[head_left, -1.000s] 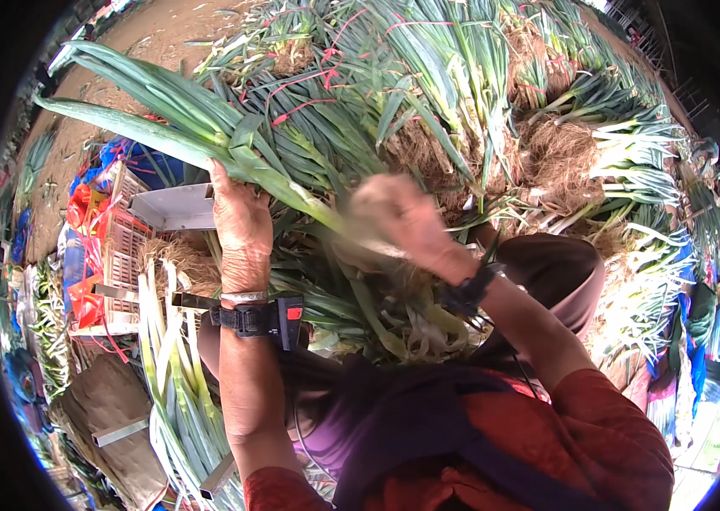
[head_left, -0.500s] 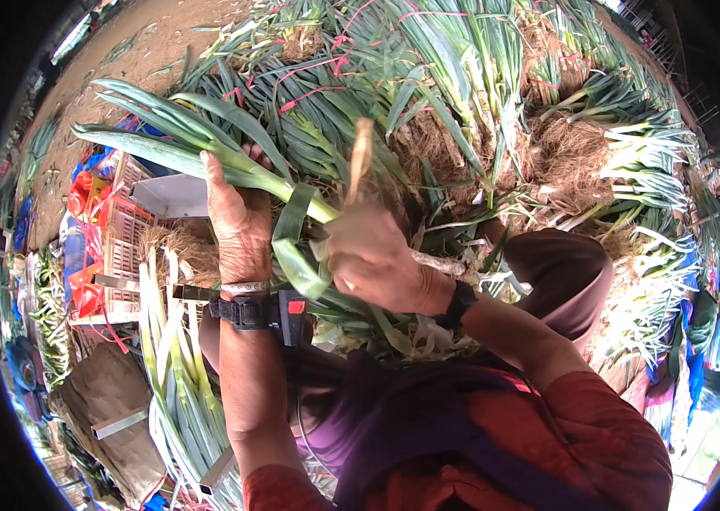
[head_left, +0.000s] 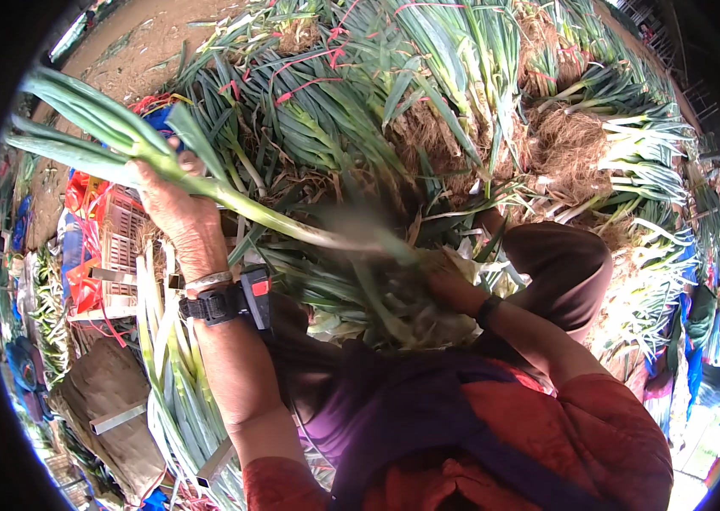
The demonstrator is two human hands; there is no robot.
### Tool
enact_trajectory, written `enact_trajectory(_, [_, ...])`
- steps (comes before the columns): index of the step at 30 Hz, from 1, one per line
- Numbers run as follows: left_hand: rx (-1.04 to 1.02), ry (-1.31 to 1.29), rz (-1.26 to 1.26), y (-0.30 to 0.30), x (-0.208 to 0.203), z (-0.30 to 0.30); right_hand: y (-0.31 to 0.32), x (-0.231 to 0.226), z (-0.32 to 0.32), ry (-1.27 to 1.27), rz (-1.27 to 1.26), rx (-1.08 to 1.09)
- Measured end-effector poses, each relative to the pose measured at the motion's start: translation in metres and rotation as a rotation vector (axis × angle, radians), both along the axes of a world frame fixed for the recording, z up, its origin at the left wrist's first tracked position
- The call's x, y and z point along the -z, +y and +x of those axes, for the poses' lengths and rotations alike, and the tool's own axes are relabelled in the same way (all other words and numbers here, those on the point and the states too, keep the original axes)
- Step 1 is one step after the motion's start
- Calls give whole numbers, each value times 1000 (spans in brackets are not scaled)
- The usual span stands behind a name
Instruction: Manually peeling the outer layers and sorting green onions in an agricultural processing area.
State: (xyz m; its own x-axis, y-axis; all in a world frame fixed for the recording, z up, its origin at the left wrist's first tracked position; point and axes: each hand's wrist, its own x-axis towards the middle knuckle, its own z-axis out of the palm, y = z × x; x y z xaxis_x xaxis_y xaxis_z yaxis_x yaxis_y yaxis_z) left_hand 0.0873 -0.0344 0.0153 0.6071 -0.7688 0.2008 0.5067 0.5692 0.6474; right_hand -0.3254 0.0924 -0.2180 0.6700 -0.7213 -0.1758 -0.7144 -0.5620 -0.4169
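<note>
My left hand [head_left: 177, 204] is wrapped round the green stalk of a leek [head_left: 266, 215]. Its leaves point up and to the left, past the fingers, and its pale lower end reaches toward the middle, where it smears. My right hand [head_left: 449, 285] is low and right of that end, close to my knee. Motion blur hides its fingers and anything in them. A blurred pale green strip [head_left: 373, 302] hangs between the stalk's end and the litter of stripped leaves [head_left: 398, 328] below. Trimmed leeks [head_left: 181, 383] lie left of my left forearm, their leaves toward me.
Heaps of leeks [head_left: 317, 128], some tied with red string, fill the far side. Root masses [head_left: 569, 157] face me at the right. A pink plastic crate [head_left: 121, 247] stands at the left, beside brown sheeting [head_left: 113, 409] and metal bars [head_left: 117, 419]. My bent knee [head_left: 560, 277] is at the right.
My left hand has moved left with the leek. My right hand has swept from the stalk down and right; the wooden-looking stick above its fist no longer shows.
</note>
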Motion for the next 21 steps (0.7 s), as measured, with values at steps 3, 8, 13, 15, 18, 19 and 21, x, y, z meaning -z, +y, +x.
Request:
enact_trajectory(3, [105,-28,-90,4,-15,17,-11,13,-19,191,13,-77])
enact_trajectory(8, [257,34,-124,9,0,9,-71,-115,37,44,232,-8])
enact_trajectory(13, [399,105,-64,6,2,-30,-108,-171,154,-1123,368,247])
enact_trajectory(15, [417,119,-42,7,5,-43,-112,-185,196,-1296,579,340])
enact_trajectory(18, [427,100,-25,9,2,-59,-106,-208,219,-1115,349,285])
enact_trajectory(19, [399,127,29,10,1,-63,-106,-202,222,-1154,364,358])
enact_trajectory(21, [419,127,41,12,1,-65,-103,-194,226,-1297,512,530])
